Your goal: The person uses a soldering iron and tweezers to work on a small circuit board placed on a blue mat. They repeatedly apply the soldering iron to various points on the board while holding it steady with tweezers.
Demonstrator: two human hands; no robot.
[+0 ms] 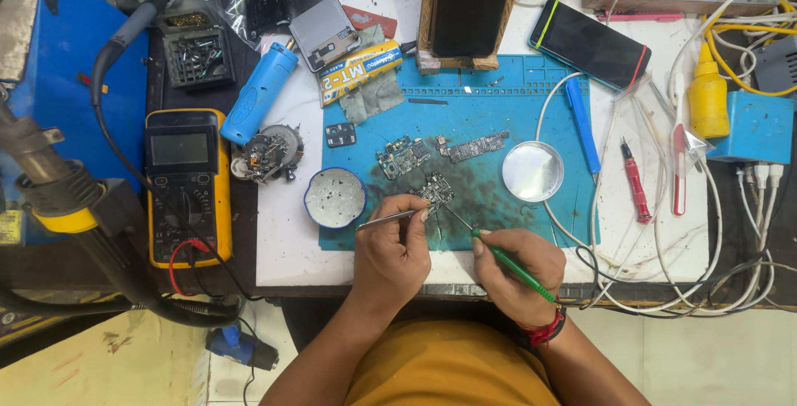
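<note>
Blue mat [498,107] on the white bench [286,248] carries the work: a small circuit board [435,189] lies near the mat's front edge, just ahead of both hands. Left hand [390,248], grip closed on metal tweezers [387,220], tips pointing toward the board. Right hand [515,266], grip closed on a green-handled tool [515,269], its thin tip reaching the board's near edge.

Risks, as I judge them: tool tip could skid off & scratch parts, since the board looks loose on the mat w/ nothing clamping it. Tweezers could flick a tiny part into the clutter. White cables [664,281] loop close by the right wrist & could snag. Round tin [334,198] sits just left of the left hand; an elbow nudge might tip it.

Packages/labels: a yellow tube [361,70] w/ blue print lies slantwise at the mat's top-left corner, beside a blue cylinder [259,93]. Yellow squeeze bottle [707,99] stands at far right next to a blue box [757,128]. Yellow meter [188,186] lies left of the bench.
</note>
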